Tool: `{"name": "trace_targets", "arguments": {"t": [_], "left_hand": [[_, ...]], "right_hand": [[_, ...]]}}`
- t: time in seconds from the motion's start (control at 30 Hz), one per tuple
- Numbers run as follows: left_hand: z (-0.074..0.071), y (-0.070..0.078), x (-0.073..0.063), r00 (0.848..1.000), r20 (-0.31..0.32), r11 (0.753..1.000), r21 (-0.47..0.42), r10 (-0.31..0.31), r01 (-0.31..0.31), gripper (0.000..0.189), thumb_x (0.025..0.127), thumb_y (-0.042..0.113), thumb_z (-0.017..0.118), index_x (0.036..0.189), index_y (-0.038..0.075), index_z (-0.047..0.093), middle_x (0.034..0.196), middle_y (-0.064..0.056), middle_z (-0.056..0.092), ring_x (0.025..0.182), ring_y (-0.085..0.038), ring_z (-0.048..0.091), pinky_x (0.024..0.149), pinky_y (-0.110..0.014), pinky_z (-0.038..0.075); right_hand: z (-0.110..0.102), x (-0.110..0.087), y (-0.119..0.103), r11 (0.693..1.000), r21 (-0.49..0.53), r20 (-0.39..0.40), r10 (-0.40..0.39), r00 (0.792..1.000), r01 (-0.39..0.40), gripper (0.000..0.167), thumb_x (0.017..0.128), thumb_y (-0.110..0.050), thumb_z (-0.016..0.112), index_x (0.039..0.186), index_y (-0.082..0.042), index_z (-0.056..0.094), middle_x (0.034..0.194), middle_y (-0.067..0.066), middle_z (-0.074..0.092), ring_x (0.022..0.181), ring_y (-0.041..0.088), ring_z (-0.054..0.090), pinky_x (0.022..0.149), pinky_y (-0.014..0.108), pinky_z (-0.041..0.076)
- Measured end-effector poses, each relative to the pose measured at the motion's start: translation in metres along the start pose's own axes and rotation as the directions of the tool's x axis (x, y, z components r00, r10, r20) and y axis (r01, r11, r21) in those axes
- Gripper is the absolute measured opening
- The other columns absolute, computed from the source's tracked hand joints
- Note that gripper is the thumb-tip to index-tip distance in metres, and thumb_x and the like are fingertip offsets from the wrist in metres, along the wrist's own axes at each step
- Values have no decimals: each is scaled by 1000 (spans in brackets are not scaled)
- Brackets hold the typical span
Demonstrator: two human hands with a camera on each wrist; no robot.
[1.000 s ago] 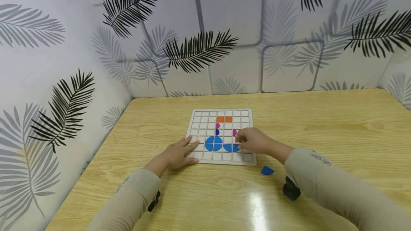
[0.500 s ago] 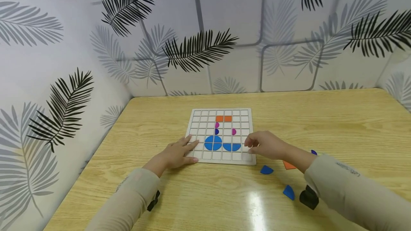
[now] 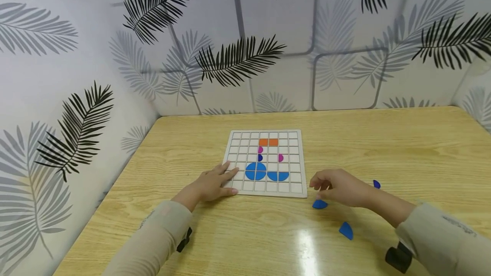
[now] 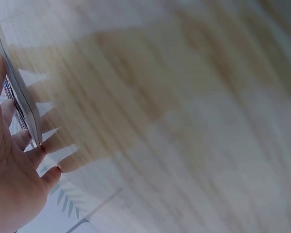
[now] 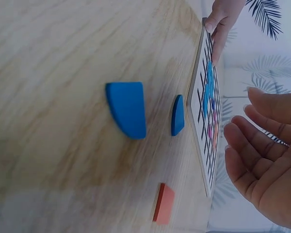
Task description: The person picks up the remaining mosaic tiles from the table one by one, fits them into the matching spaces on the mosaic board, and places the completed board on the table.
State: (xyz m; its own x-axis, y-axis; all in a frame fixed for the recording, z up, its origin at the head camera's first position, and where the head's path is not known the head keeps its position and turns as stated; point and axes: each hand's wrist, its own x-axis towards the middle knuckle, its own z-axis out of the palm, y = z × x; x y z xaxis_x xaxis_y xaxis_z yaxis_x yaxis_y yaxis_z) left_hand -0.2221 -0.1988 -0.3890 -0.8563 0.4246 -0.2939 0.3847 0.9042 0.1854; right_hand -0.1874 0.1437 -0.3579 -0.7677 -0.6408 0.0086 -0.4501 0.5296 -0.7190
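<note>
Two blue quarters lie loose; the nearer wedge point(image 3: 319, 204) sits just under the right hand point(image 3: 339, 187), fingers loosely curled, holding nothing. Best pinch it by its edges, while the left hand point(image 3: 210, 184), fingers spread, steadies the board point(image 3: 300, 161).

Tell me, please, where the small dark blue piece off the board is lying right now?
In the head view, the small dark blue piece lies on the table right of the grid board, just behind the right hand.
</note>
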Motion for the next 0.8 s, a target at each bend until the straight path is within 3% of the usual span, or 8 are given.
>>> {"name": "trace_targets", "arguments": {"t": [0.23, 0.47, 0.8], "left_hand": [[2, -1, 2, 1000, 3, 1000, 13, -4, 4, 68, 83, 54, 41, 139, 24, 18, 144, -7, 8, 129, -28, 7, 96, -50, 16], [2, -1, 1, 1000, 0, 1000, 8, 1, -1, 68, 83, 53, 42, 139, 24, 18, 144, -7, 8, 129, -28, 7, 96, -51, 16], [3, -2, 2, 1000, 7, 1000, 15, -9, 9, 67, 83, 53, 41, 139, 25, 17, 144, -6, 7, 129, -26, 6, 97, -49, 16]], "right_hand": [[-2, -18, 7, 1000, 14, 19, 12, 1000, -12, 19, 80, -12, 62, 95, -3, 57, 87, 2, 56, 78, 15, 52, 65, 25, 45], [-2, -33, 12, 998, 48, 76, 39, 996, -43, 16, 80, -5, 59, 96, -4, 57, 90, 2, 55, 81, 19, 52, 67, 26, 44], [4, -47, 20, 993, 81, 126, 71, 989, -81, 29, 71, -16, 70, 96, -6, 59, 92, 1, 55, 83, 19, 50, 67, 26, 43]]}}
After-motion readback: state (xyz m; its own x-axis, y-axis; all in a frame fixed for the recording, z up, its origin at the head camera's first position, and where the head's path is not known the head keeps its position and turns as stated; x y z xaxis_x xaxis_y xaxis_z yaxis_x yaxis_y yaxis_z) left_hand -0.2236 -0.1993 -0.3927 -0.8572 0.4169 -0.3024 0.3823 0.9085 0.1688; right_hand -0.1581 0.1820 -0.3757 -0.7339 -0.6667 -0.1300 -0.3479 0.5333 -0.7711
